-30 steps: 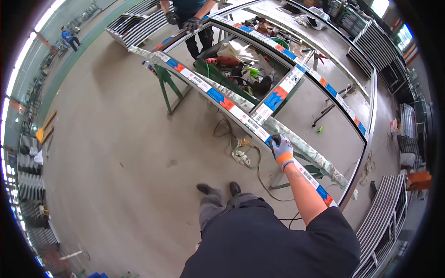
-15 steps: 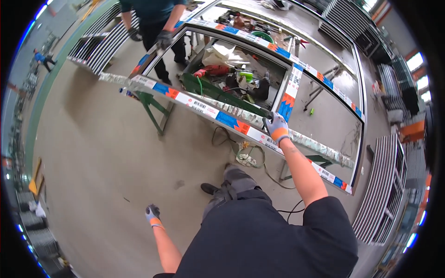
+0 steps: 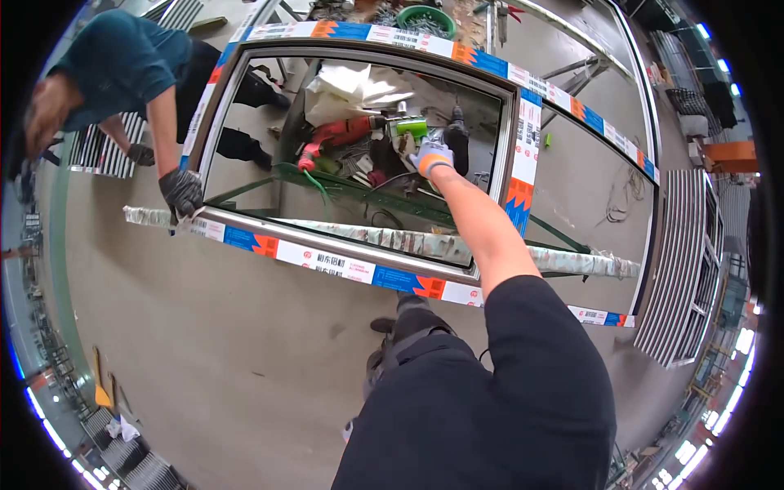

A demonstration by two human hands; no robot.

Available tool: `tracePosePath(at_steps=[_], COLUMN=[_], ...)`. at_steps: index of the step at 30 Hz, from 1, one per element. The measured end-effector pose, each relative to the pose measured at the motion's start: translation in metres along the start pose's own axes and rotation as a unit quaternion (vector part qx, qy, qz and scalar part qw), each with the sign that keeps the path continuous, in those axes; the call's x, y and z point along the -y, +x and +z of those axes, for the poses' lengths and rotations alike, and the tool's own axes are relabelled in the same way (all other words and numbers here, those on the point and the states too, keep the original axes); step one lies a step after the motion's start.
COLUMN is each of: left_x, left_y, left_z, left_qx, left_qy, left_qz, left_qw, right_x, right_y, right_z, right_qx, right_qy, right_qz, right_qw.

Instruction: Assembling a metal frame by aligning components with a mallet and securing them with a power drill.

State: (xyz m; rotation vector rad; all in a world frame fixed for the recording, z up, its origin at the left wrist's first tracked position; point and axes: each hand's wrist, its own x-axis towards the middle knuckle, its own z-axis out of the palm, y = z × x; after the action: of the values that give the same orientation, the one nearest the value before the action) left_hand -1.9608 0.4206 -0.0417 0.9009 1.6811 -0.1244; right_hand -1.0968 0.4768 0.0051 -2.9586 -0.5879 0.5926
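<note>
My right hand point(image 3: 434, 155), in a grey glove with an orange cuff, reaches through the opening of a large metal window frame point(image 3: 408, 269). It is over a tool tray beneath, beside a lime-green and silver tool point(image 3: 408, 128) and a dark drill point(image 3: 457, 122). Its fingers are too small and covered to show whether they grip anything. A red power tool point(image 3: 339, 131) with a green cord lies to the left in the tray. Only a small patch of my left hand point(image 3: 349, 430) shows beside my torso; its fingers are hidden.
A co-worker point(image 3: 122, 73) bends at the frame's left end, one dark-gloved hand point(image 3: 181, 192) on its corner. A wrapped support bar point(image 3: 588, 263) runs under the frame. A green bowl of small parts point(image 3: 426, 22) sits behind. Stacked metal profiles point(image 3: 678, 269) stand at right.
My right hand has left the frame's near rail and gone forward into the opening. My left hand has drawn in beside my body. The co-worker has leaned down onto the frame's left corner.
</note>
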Motion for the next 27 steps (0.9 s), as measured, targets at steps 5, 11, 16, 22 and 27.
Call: tracePosePath(at_steps=[5, 11, 16, 22, 27], left_x=[-0.041, -0.121, -0.263, -0.373, -0.493], left_y=[-0.007, -0.007, 0.044, 0.122, 0.15], left_z=[-0.011, -0.031, 0.005, 0.041, 0.087], left_qx=[0.0, -0.053, -0.055, 0.02, 0.011], left_qy=[0.314, 0.272, -0.008, 0.061, 0.021], left_qz=[0.142, 0.149, 0.144, 0.332, 0.509], left_qw=[0.939, 0.949, 0.988, 0.941, 0.86], right_x=[-0.024, 0.006, 0.0, -0.071, -0.105], right_y=[0.048, 0.019, -0.062, -0.211, -0.353], right_z=[0.052, -0.007, -0.108, -0.135, -0.085], right_qx=[0.049, -0.047, -0.273, -0.354, -0.345], right_qy=[-0.037, 0.064, 0.337, 0.279, 0.283], right_qz=[0.038, 0.104, -0.007, 0.039, 0.13], right_qw=[0.997, 0.991, 0.901, 0.892, 0.885])
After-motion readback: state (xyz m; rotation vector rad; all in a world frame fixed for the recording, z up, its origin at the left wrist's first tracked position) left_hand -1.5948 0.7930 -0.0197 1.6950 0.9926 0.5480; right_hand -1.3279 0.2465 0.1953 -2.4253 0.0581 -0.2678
